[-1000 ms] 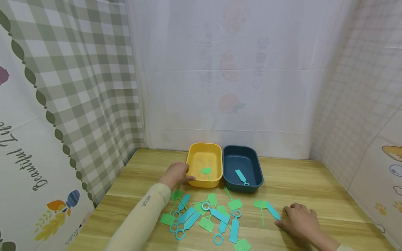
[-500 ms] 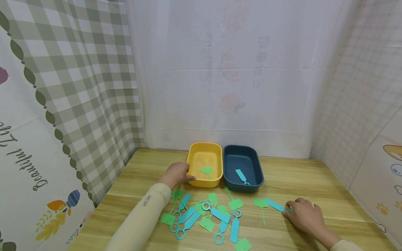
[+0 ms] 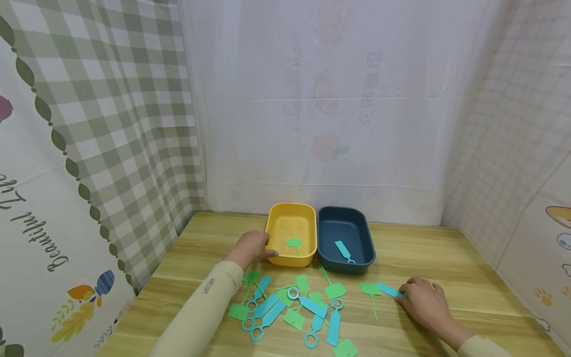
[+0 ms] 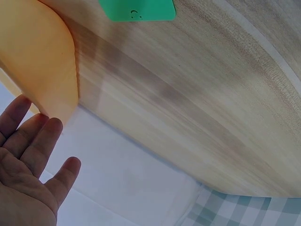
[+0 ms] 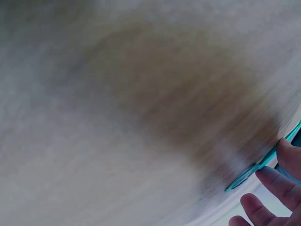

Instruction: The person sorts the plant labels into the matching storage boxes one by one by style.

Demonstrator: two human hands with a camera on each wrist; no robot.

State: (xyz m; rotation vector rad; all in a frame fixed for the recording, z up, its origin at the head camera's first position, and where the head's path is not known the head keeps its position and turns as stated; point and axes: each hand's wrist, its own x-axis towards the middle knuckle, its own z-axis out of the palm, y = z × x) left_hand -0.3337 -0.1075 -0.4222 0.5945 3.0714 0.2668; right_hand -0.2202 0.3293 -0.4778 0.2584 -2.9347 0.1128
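My left hand [image 3: 251, 249] rests at the left side of a yellow bin [image 3: 313, 233], its fingers extended against the wall in the left wrist view. My right hand [image 3: 425, 301] pinches a blue plant tag [image 3: 388, 289] low over the table at the right; in the right wrist view its ring end [image 5: 241, 181] shows by the thumb and forefinger. Just left of that tag lies a T-shaped green plant tag [image 3: 370, 288]. Several more blue ring tags [image 3: 333, 327] and green tags [image 3: 294, 319] lie mixed in front of the bins.
Against the yellow bin stands a dark blue bin [image 3: 369, 243] holding one blue tag [image 3: 342, 250]. Inside the yellow bin is a green tag [image 3: 294, 242]. The wooden table [image 3: 401, 243] meets a white cloth [image 3: 379, 163] behind and a checkered cloth [image 3: 138, 134] at left.
The right hand has taken hold of the blue tag's ring end. The tag has turned and shifted slightly, and the hand has moved a little up the table. The left hand has stayed put.
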